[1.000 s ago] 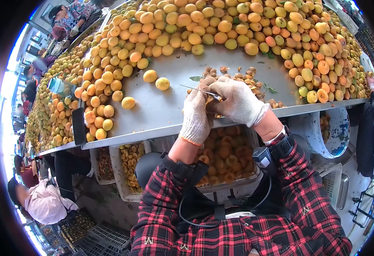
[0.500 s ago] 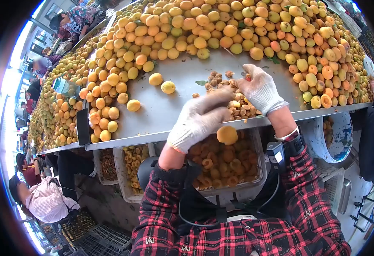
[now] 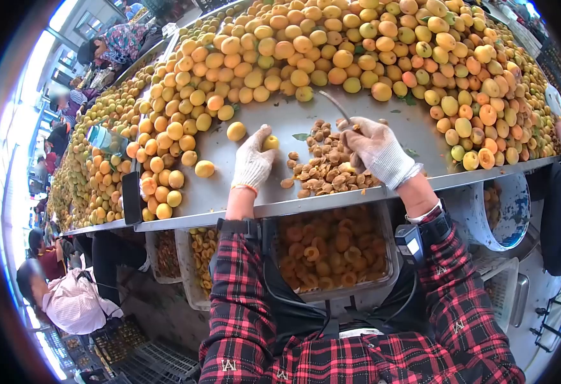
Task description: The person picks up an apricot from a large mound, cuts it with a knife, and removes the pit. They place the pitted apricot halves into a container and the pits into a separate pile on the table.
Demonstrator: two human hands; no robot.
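My left hand (image 3: 255, 159), in a white knit glove, is on the metal tabletop with thumb and fingers around a yellow apricot (image 3: 271, 143). Close beside it lies another apricot (image 3: 235, 132). My right hand (image 3: 375, 148), gloved too, is closed on a small knife (image 3: 335, 106); its thin, slightly curved blade points up and left, and the handle is hidden in the fingers. Just left of and below this hand spreads a heap of brown apricot pits (image 3: 327, 168). Below the table edge, a clear bin (image 3: 392, 276) contains split apricot halves.
A large bank of whole apricots (image 3: 287, 48) covers the back and both sides of the table. At left are a clear jar (image 3: 103, 138) and a dark upright plate (image 3: 131, 197). A white bucket (image 3: 517, 214) stands below right. Other people sit along the left.
My left hand has moved left from over the pits to an apricot on the table. The apricot that was in mid-air above the bin is gone from there. The knife blade now shows clearly.
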